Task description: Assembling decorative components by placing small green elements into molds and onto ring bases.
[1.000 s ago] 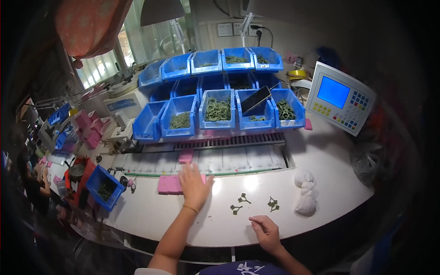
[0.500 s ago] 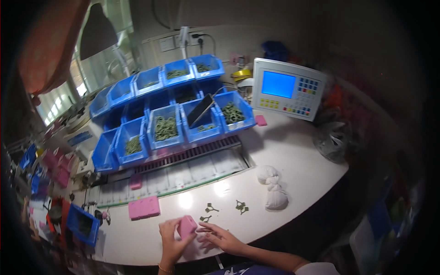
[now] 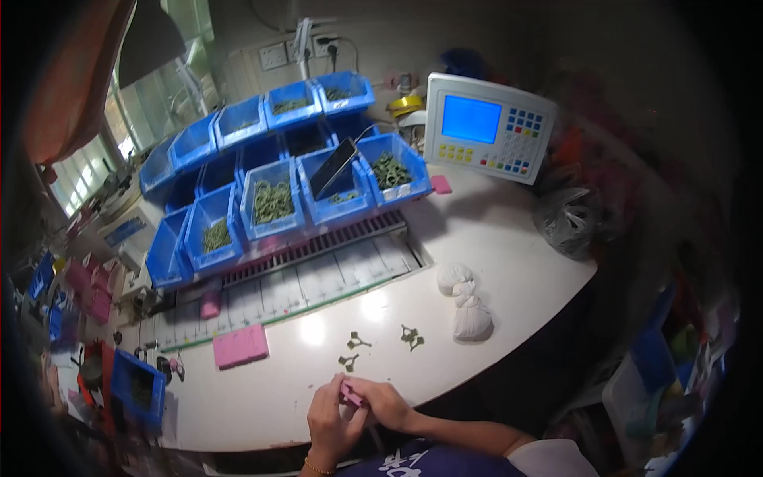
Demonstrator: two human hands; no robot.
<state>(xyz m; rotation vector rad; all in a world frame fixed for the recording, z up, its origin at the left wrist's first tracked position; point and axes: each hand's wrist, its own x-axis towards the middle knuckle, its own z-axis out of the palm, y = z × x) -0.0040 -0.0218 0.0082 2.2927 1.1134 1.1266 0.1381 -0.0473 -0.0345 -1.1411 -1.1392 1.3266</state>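
Pink block (image 3: pixel 352 394) is pinched by the fingers of the left hand (image 3: pixel 329 417) and right hand (image 3: pixel 385 404).

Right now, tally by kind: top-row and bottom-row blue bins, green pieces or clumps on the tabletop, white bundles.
Top-row blue bins: 5
Bottom-row blue bins: 5
Green pieces or clumps: 3
White bundle: 1
Total: 14

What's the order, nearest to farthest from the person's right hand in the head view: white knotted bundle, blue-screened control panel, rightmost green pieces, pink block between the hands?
1. Pink block, left of the right hand
2. Rightmost green pieces, just beyond on the tabletop
3. White knotted bundle, beyond and right
4. Blue-screened control panel, far back, right
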